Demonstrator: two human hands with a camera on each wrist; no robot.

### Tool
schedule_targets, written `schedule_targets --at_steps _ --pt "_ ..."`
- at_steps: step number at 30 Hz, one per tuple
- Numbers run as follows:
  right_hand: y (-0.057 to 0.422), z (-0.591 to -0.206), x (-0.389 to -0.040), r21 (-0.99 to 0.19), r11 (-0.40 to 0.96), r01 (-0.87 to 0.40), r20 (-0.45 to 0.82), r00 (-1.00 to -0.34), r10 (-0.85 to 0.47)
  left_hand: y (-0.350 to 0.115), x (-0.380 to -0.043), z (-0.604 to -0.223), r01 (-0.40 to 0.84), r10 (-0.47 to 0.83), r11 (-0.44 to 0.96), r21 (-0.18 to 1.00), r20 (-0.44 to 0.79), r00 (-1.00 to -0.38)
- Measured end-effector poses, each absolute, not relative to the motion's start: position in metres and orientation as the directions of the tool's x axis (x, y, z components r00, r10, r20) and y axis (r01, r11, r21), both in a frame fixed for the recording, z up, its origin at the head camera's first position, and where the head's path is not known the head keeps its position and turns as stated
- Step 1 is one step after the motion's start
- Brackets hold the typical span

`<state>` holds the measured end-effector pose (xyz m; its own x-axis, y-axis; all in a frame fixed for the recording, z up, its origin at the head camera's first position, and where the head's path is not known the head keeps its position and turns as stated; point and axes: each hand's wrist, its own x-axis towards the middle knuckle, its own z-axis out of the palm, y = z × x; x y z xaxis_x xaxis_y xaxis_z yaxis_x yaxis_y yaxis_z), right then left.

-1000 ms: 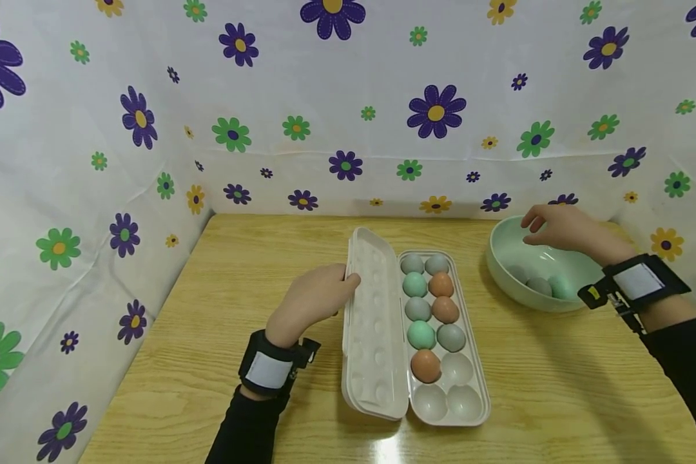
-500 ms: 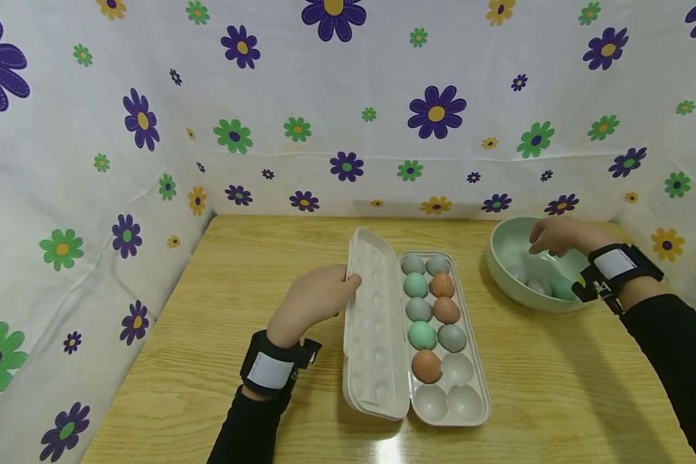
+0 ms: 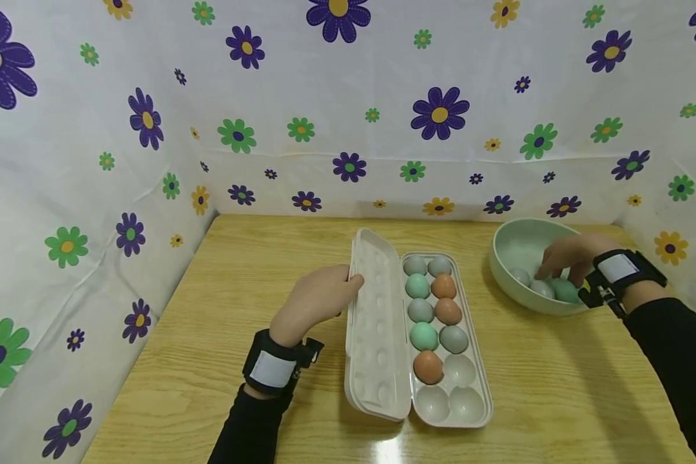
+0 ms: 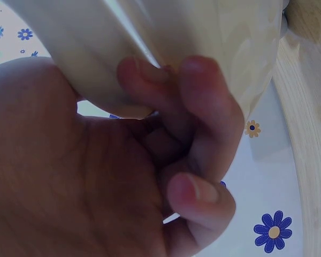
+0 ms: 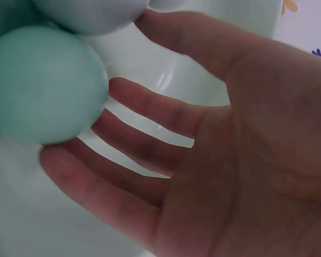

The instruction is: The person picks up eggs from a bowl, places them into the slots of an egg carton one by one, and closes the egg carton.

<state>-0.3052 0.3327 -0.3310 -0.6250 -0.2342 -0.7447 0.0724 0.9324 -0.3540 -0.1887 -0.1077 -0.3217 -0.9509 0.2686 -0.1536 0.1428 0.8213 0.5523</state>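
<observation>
My left hand [image 3: 316, 299] grips the raised lid [image 3: 377, 335] of a white egg carton by its outer edge. In the left wrist view, curled fingertips [image 4: 203, 85] sit against that lid. The carton's tray [image 3: 465, 405] holds grey, mint and brown eggs. Down inside the pale green bowl [image 3: 516, 245] is my right hand [image 3: 574, 253], fingers spread. A mint egg [image 5: 45, 85] lies against its extended fingertips in the right wrist view. The thumb's tip is right at a grey egg [image 5: 99, 13]. Another grey egg [image 3: 519, 277] is by the bowl's left wall.
The carton and bowl stand apart on a wooden table [image 3: 238, 245]. A white curtain [image 3: 301, 71] with printed flowers hangs behind and at both sides. The three front cups of the tray, one beside the brown egg [image 3: 428, 367], have no eggs.
My right hand has gone down from above the bowl's rim to the eggs inside it. The left hand keeps its grip on the lid.
</observation>
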Motion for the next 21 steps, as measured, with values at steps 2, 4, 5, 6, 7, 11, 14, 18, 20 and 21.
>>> schedule_targets --at_steps 2,4,5,6,7,11,14,18,20,21 --pt "0.3347 -0.3319 -0.3054 -0.360 0.931 0.051 -0.766 -0.586 -0.265 -0.1076 -0.1886 -0.3221 0.144 0.270 0.822 0.550 -0.153 -0.951" --pt "0.3365 -0.3317 -0.3050 -0.368 0.929 0.035 -0.777 -0.561 -0.286 -0.1075 -0.1885 -0.3222 0.147 0.271 0.822 0.550 -0.152 -0.951" --pt "0.3376 -0.3314 -0.3048 -0.365 0.931 0.022 -0.778 -0.556 -0.292 -0.1074 -0.1885 -0.3221 0.147 0.271 0.821 0.551 -0.151 -0.951" --pt "0.3382 -0.3312 -0.3046 -0.363 0.931 0.018 -0.783 -0.548 -0.295 -0.1074 -0.1885 -0.3219 0.147 0.271 0.821 0.551 -0.149 -0.951" --pt "0.3390 -0.3314 -0.3048 -0.361 0.932 0.017 -0.787 -0.541 -0.295 -0.1074 -0.1886 -0.3218 0.147 0.270 0.820 0.553 -0.148 -0.951" --pt "0.3399 -0.3309 -0.3053 -0.357 0.934 0.033 -0.798 -0.530 -0.286 -0.1072 -0.1894 -0.3210 0.146 0.267 0.824 0.548 -0.149 -0.952" --pt "0.3397 -0.3315 -0.3053 -0.340 0.940 0.015 -0.796 -0.537 -0.279 -0.1070 -0.1903 -0.3214 0.149 0.267 0.827 0.543 -0.147 -0.952" --pt "0.3392 -0.3323 -0.3030 -0.311 0.950 -0.013 -0.777 -0.573 -0.262 -0.1072 -0.1908 -0.3234 0.148 0.264 0.830 0.538 -0.145 -0.954" --pt "0.3386 -0.3321 -0.3012 -0.304 0.952 -0.020 -0.766 -0.588 -0.257 -0.1074 -0.1908 -0.3242 0.146 0.262 0.832 0.536 -0.147 -0.954" --pt "0.3381 -0.3319 -0.3005 -0.302 0.953 -0.015 -0.762 -0.596 -0.251 -0.1075 -0.1907 -0.3244 0.145 0.261 0.833 0.535 -0.147 -0.954"
